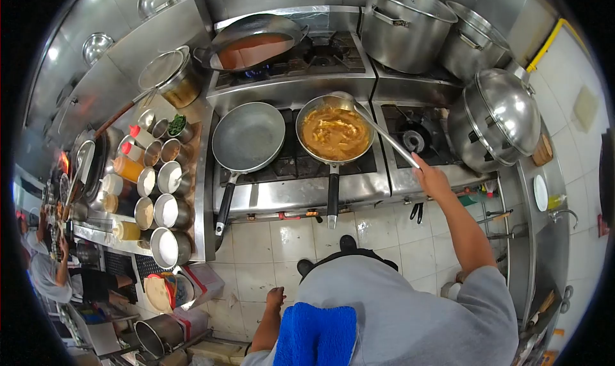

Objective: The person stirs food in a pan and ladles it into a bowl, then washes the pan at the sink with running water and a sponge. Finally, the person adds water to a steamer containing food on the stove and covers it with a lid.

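Observation:
My right hand (434, 176) is wrapped round the end of a long metal ladle (386, 133). The ladle's bowl lies at the far right rim of a frying pan (334, 169) that holds a thick brown-orange sauce (334, 134) with paler streaks. The pan's black handle points toward me, with no hand on it. To its left, a second frying pan (248, 137) with a grey inside and nothing in it sits on the stove. My left hand (275, 296) hangs low by my side, away from the stove, its fingers curled with nothing visible in them.
Behind the pans, a wok (259, 33) of reddish sauce sits over a blue flame. Big steel pots (410, 36) and a domed steamer (500, 119) stand right. Seasoning tins (170, 211) and squeeze bottles (127, 169) line the left counter. A co-worker (48, 270) is far left.

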Demonstrator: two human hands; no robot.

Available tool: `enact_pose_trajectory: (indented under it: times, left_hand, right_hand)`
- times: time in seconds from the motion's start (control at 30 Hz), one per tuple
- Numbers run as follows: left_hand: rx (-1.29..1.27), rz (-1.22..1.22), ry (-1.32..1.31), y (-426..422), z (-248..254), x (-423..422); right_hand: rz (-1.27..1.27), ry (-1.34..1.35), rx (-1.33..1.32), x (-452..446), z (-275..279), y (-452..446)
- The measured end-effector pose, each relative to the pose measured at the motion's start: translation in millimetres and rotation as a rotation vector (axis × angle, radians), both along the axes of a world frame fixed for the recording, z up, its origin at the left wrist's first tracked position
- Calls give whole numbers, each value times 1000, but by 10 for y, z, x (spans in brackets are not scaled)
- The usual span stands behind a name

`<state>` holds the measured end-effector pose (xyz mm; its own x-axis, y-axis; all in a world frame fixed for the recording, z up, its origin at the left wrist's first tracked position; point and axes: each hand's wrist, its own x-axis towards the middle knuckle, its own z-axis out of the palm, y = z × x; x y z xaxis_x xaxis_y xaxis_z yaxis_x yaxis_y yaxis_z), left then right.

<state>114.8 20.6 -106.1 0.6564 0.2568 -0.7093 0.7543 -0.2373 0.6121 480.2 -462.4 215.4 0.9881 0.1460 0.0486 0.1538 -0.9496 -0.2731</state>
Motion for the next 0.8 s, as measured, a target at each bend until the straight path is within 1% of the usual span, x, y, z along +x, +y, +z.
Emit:
enact_pose_trajectory:
  times: [0.13,0.17,0.23,0.27,0.3,0.37,0.43,0.47,0.53,0.57,0.63,0.77,0.8]
  left_hand:
    - [23,-89,15,0,-44,98]
    - [57,-104,-96,-16,-1,112]
    - [88,-117,-205,-43,70,180]
    - [25,34,-45,-68,174,278]
    - [-39,187,116,-91,228,322]
    - [-68,212,112,-55,174,287]
    - [-94,233,108,-29,137,242]
    - [-88,238,134,-24,118,210]
    - [-82,241,164,-25,128,162]
    - [-71,229,183,-42,171,138]
    - [-61,217,202,-52,175,120]
    - [-57,205,200,-65,161,98]
    - [-67,212,178,-64,171,113]
  right_hand:
    - [-18,20,-86,103,27,-12]
    - [-18,20,-87,97,26,-29]
    - [-53,92,-117,69,16,-73]
    - [-50,94,-120,49,-3,-105]
    - [-67,151,-91,26,-40,-146]
    - [-76,211,-66,-55,-154,-251]
    - [37,129,88,-186,-286,-355]
    - [39,131,87,-250,-244,-330]
    - [-31,323,157,-416,-3,-223]
    - [-32,325,156,-480,121,-151]
    - [-277,643,349,-585,331,-5]
    - [-265,674,403,-762,395,121]
    - [-278,726,466,-787,403,162]
